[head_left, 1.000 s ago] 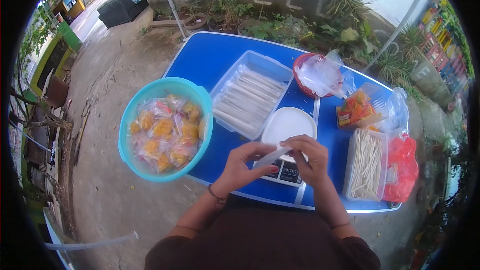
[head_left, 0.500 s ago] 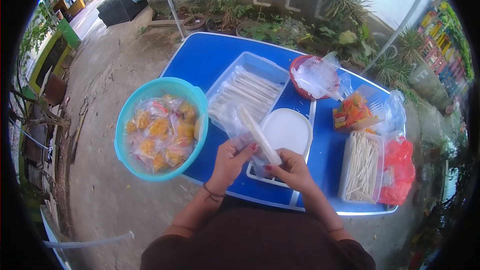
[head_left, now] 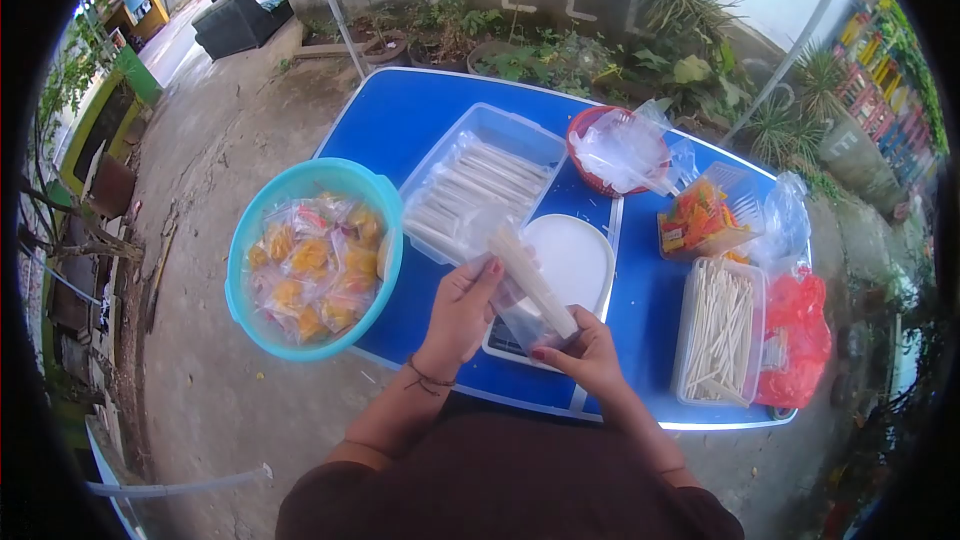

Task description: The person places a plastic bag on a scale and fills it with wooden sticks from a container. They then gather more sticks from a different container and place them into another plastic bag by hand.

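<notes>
In front of my body, both hands hold a clear plastic bag [head_left: 515, 315] with a bundle of pale sticks [head_left: 532, 280] inside it. My left hand [head_left: 462, 305] pinches the bag's left edge between thumb and fingers. Around its lower right end, next to the stick ends, my right hand [head_left: 588, 350] is closed. Behind the bag stands a white kitchen scale [head_left: 575, 255] with a round-cornered plate, partly covered by the bag and hands. A clear plastic tub [head_left: 415, 175] beyond holds several similar bagged bundles [head_left: 480, 185].
At left is a turquoise basin [head_left: 240, 285] of bagged yellow-orange food [head_left: 310, 258]. Right on the blue table [head_left: 375, 120] are a tub of loose sticks [head_left: 722, 330], a red plastic bag [head_left: 797, 340], a container of orange packets [head_left: 697, 220] and a red basket [head_left: 590, 178] with plastic bags.
The bag now lies flatter and more spread out, with the stick bundle further inside it. My left hand has risen slightly along its edge; my right hand has shifted down a little.
</notes>
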### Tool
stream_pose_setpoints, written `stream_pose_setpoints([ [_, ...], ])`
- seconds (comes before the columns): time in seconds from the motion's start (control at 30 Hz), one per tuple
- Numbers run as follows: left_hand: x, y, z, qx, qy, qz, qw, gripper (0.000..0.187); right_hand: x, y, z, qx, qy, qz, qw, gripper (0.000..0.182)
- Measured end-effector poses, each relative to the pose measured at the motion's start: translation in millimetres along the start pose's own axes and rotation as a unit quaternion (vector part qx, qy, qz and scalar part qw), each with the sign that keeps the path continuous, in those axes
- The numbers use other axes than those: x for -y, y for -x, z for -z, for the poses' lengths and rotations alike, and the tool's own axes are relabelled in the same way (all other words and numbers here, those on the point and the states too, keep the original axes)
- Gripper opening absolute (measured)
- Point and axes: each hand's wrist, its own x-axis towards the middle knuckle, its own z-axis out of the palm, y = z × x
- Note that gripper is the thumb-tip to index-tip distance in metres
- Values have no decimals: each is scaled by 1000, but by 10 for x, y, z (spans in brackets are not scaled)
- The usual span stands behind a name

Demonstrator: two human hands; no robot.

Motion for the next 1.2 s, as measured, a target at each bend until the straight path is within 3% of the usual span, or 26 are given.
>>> stream_pose_setpoints([
  [0.1, 97, 0, -9, 2, -48, 1, 999, 35, -90, -37, 13, -57, 51, 105, 992, 40],
  [0.13, 120, 0, -16, 2, -68, 2, 998, 33, -70, -34, 23, -51, 56, 73, 994, 40],
  [0.17, 110, 17, -29, 1, -199, -15, 980, 31, -34, -33, 35, -46, 60, 40, 996, 39],
  [0.23, 18, 60, -106, -2, -450, -50, 891, 27, -54, -34, 31, -25, 69, 18, 997, 38],
  [0.33, 18, 73, -130, 33, -463, -82, 882, 23, -155, -57, -44, 2, 65, 44, 997, 36],
  [0.43, 149, 37, -44, 31, -374, -110, 920, 24, -147, -33, -90, -8, 25, 38, 999, 27],
  [0.53, 183, 19, -88, -11, -211, -73, 975, 22, -141, -14, -81, -13, 2, 17, 1000, 20],
  [0.63, 163, 30, -44, -30, -260, -55, 964, 21, -125, 9, -67, 1, 14, 11, 1000, 17],
  [0.73, 130, -7, -30, -48, -156, -51, 985, 27, -101, 25, -68, 19, 29, 3, 999, 17],
  [0.83, 43, -56, -67, -42, -62, -101, 992, 42, -91, 52, -68, 23, 36, -16, 999, 18],
  [0.93, -21, -90, -78, -34, -170, -107, 979, 54, -38, 87, -94, 19, 48, -26, 998, 16],
  [1.03, -85, -104, -130, -70, -154, -100, 981, 58, -1, 103, -92, 18, 68, -17, 997, 15],
  [1.2, -54, -139, -80, -53, -71, -110, 990, 56, -21, 115, -19, 17, 96, -7, 995, 20],
])
